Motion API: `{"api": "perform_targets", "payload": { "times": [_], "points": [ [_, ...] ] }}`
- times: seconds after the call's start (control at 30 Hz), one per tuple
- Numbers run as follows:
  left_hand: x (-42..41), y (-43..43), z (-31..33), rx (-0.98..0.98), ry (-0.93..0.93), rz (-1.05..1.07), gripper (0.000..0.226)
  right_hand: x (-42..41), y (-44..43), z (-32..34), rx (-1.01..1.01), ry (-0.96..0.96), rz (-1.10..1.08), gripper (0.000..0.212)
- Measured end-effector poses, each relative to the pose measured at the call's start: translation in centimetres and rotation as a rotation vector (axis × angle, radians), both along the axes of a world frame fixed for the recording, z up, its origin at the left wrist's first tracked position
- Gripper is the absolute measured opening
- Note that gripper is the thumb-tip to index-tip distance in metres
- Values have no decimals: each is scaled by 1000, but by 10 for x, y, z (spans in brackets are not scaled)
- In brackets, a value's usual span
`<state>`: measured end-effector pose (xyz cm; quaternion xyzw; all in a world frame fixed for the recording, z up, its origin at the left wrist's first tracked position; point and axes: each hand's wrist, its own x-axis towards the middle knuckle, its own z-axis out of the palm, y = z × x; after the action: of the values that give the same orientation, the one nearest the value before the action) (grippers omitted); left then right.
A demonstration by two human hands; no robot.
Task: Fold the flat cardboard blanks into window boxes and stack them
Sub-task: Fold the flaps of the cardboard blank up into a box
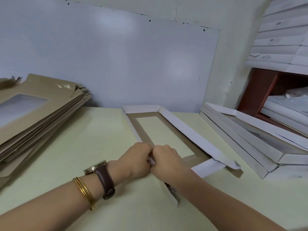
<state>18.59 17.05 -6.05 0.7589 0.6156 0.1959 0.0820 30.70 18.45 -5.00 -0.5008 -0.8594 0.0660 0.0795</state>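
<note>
Cardboard window box (pixel 179 126), left edge pinched by left hand (pixel 138 160) and right hand (pixel 167 160); blank stack (pixel 50 107) nine o'clock.

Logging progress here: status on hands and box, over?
Left-hand grip and right-hand grip pinch near corner of window box. Far and right walls up. Flat blanks left, finished boxes right, clear of work.

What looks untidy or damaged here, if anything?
The blanks on the left are fanned unevenly, with bent, ragged flaps at the far corner. The finished boxes on the right sit staggered. The box being folded has its right wall leaning outward.
</note>
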Motion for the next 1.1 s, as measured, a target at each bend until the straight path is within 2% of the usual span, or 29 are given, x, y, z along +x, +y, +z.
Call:
{"api": "perform_targets", "payload": {
  "times": [0.07, 0.27, 0.37, 0.47, 0.7, 0.87, 0.97, 1.1],
  "points": [
    [-3, 0, -1, -12, -3, 5, 22, -4, 1, -2, -8, 19, 18, 35],
    [-17, 4, 0, -38, -6, 98, 21, -1, 5, -4, -130, 168, 42, 41],
    [-24, 6, 1, -18, 57, 150, 33, 12, 8, 0, -195, 170, 88, 45],
    [-37, 9, 2, -35, 148, 182, 13, 32, 13, 6, -170, 120, 135, 41],
    [-68, 18, 0, -39, 140, 219, 6, 92, 21, 25, -52, 86, 175, 31],
    [-78, 21, -4, -9, 43, 290, 5, 123, 22, 22, -89, 88, 240, 45],
    [-78, 19, -6, -6, -1, 246, 6, 131, 23, 11, -43, 125, 206, 28],
    [-81, 8, -6, -39, 26, 171, 7, 136, 26, 1, 18, 145, 219, 18]
  ]
}}
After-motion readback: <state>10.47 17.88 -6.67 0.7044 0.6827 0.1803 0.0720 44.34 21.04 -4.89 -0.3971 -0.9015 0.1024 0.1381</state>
